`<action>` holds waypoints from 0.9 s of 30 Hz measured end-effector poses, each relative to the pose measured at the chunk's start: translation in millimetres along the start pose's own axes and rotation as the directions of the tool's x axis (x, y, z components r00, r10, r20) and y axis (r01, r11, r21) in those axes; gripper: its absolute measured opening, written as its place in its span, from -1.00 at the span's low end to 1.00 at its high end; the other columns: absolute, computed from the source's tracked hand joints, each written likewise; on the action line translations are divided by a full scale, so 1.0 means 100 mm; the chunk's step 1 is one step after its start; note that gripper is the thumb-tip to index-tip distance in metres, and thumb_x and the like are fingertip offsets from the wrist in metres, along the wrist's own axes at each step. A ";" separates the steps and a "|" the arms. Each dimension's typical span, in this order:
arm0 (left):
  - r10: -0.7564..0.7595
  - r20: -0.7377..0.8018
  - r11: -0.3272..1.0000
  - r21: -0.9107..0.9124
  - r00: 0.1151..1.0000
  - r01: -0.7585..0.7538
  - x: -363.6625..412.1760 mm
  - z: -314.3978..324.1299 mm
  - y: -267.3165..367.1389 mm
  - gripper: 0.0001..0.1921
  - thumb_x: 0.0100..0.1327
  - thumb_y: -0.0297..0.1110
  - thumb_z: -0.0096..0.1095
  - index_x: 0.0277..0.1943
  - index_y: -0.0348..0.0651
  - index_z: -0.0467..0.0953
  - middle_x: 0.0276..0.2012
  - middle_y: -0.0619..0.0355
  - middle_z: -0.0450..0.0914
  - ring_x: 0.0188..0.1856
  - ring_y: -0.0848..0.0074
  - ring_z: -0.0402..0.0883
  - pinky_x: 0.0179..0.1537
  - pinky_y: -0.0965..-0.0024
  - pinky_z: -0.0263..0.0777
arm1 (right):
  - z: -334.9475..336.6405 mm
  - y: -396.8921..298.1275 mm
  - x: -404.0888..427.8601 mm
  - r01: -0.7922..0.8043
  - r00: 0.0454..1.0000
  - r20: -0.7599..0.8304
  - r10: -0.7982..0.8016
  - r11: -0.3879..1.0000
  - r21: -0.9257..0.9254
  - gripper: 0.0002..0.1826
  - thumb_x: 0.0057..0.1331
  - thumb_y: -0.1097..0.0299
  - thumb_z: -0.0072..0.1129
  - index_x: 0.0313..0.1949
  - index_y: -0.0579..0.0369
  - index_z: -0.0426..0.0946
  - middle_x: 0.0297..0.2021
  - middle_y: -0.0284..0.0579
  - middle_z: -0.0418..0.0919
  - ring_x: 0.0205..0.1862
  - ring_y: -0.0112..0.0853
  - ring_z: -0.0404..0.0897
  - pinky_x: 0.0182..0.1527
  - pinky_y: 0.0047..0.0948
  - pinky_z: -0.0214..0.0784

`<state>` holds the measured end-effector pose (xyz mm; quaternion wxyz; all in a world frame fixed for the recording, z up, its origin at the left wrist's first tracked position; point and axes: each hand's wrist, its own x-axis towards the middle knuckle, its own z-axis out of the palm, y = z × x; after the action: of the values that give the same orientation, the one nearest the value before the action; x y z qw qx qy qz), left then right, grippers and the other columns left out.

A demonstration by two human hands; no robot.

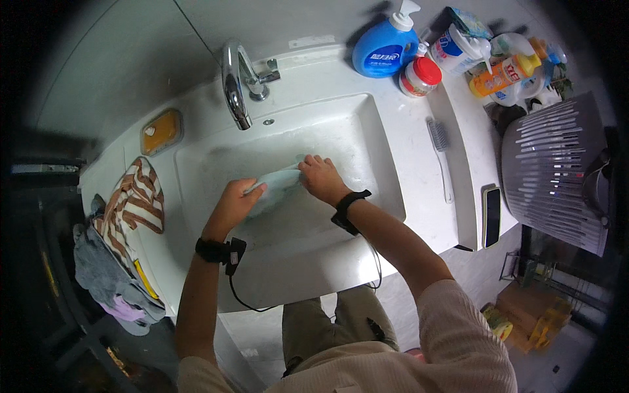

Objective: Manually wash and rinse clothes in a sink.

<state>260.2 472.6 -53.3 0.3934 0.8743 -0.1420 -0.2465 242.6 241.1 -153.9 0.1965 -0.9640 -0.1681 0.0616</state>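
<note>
A pale green cloth is stretched between my two hands over the basin of a white sink. My left hand pinches its left end, thumb on top. At the other end my right hand grips the cloth, knuckles up, and a small corner sticks out beyond the fingers. The cloth's lower part hangs towards the bottom of the basin, where the surface looks wet. Behind my hands stands a chrome faucet, its spout over the basin's back edge. Each wrist wears a black strap with a cable.
A soap dish sits at the back left, above striped and grey cloths. On the right lie a scrub brush and a phone. Behind them stand a blue pump bottle, a red-lidded jar and a grey laundry basket.
</note>
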 end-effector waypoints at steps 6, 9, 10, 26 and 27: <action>-0.126 -0.245 0.985 -0.145 0.961 0.092 0.19 -0.05 -0.12 -0.59 0.36 -0.14 -0.03 0.00 -0.37 0.38 -0.22 -0.06 0.53 -0.20 0.37 0.50 -0.06 0.39 0.32 | -0.10 0.32 0.34 -0.152 0.917 -0.008 0.400 0.367 0.918 -0.78 0.27 0.31 -0.06 -0.22 0.23 0.37 -0.54 0.03 0.48 -0.48 -0.12 0.46 -0.32 -0.33 0.33; -0.048 -0.553 0.998 -0.066 0.832 0.013 0.41 0.20 -0.75 -0.64 0.34 -0.18 -0.03 -0.04 -0.36 0.38 -0.16 -0.12 0.54 -0.12 0.19 0.53 -0.07 0.25 0.35 | -0.44 0.13 0.45 -0.250 0.913 0.062 0.403 0.431 0.867 -0.82 0.32 0.31 -0.08 -0.21 0.16 0.31 -0.52 -0.24 0.43 -0.48 -0.42 0.43 -0.38 -0.42 0.31; -0.048 -0.548 0.997 -0.076 0.835 0.008 0.48 0.31 -0.61 -0.64 0.34 -0.18 -0.03 -0.04 -0.36 0.38 -0.16 -0.12 0.54 -0.12 0.19 0.53 -0.07 0.25 0.35 | -0.45 0.12 0.42 -0.264 0.897 -0.021 0.441 0.574 0.775 -0.81 0.29 0.31 -0.06 -0.21 0.17 0.31 -0.49 -0.13 0.46 -0.44 -0.29 0.46 -0.36 -0.33 0.32; -0.205 -0.154 0.972 0.087 0.967 0.219 1.03 1.12 -0.68 -0.63 0.29 -0.06 0.01 -0.19 -0.27 0.48 -0.39 -0.08 0.56 -0.36 0.24 0.55 -0.32 0.25 0.38 | 0.33 0.39 0.34 -0.514 0.858 0.311 0.410 0.709 0.484 -0.64 0.21 0.12 0.11 -0.26 0.24 0.51 -0.33 0.04 0.59 -0.29 -0.29 0.57 -0.29 -0.32 0.37; -0.205 -0.163 0.971 0.086 0.965 0.221 0.99 1.03 -0.61 -0.63 0.29 -0.06 0.01 -0.19 -0.27 0.48 -0.39 -0.08 0.56 -0.36 0.24 0.55 -0.32 0.25 0.38 | 0.24 0.31 0.29 -0.429 0.900 0.266 0.346 0.588 0.686 -0.62 0.25 0.14 0.09 -0.27 0.31 0.52 -0.38 0.02 0.58 -0.33 -0.28 0.56 -0.35 -0.36 0.36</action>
<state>290.7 404.6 -190.4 0.3285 0.9200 -0.0290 -0.2120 274.7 233.1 -189.4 0.5366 -0.8127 0.0749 0.2147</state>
